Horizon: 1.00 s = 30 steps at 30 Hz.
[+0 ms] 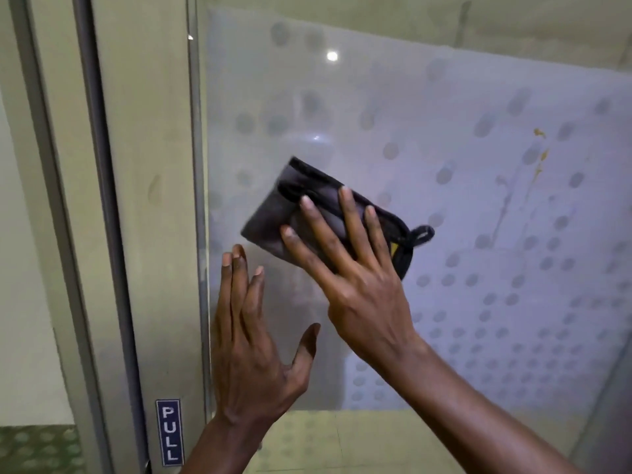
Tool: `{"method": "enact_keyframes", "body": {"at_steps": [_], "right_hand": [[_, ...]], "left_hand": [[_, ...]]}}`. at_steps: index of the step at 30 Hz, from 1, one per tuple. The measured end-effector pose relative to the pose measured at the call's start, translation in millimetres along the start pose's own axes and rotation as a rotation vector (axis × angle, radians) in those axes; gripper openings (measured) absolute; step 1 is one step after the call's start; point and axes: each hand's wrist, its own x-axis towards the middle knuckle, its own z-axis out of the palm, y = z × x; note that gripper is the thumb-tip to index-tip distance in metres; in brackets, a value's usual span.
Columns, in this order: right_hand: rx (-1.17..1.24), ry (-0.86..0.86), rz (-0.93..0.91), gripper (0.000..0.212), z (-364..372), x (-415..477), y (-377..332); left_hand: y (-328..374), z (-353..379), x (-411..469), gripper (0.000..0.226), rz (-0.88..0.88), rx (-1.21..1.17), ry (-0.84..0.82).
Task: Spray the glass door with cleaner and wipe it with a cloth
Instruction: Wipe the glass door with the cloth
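Observation:
The glass door fills the middle and right of the view, frosted with a pattern of grey dots. A folded dark grey cloth with a black edge and a hanging loop lies flat against the glass. My right hand presses on the cloth with its fingers spread. My left hand rests flat and open on the glass just below and left of the cloth, holding nothing. Yellowish-brown streaks mark the glass at the upper right. No spray bottle is in view.
The door's metal frame runs down the left side, with a dark rubber seal beside it. A blue PULL label is stuck low on the frame. A pale wall lies at the far left.

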Motion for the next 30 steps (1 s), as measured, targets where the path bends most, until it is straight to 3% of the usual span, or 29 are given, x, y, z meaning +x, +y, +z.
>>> {"method": "enact_keyframes", "body": {"at_steps": [6, 11, 17, 22, 25, 30], "right_hand": [[-0.006, 0.19, 0.195, 0.088, -33, 60, 81], [0.036, 0.234, 0.282, 0.094, -53, 101, 119], [0.091, 0.137, 0.176, 0.093, -13, -12, 70], [0.03, 0.066, 0.289, 0.085, -2, -77, 66], [0.007, 0.126, 0.366, 0.096, -18, -42, 105], [0.078, 0.213, 0.449, 0.096, -60, 31, 182]], "left_hand": [[41, 17, 10, 0.095, 0.116, -0.068, -0.037], [59, 34, 16, 0.098, 0.146, -0.044, -0.072], [58, 35, 13, 0.099, 0.15, -0.009, -0.08], [71, 36, 15, 0.1, 0.141, -0.001, -0.086], [89, 42, 22, 0.099, 0.201, -0.018, -0.082], [110, 58, 37, 0.103, 0.225, -0.027, -0.106]]}}
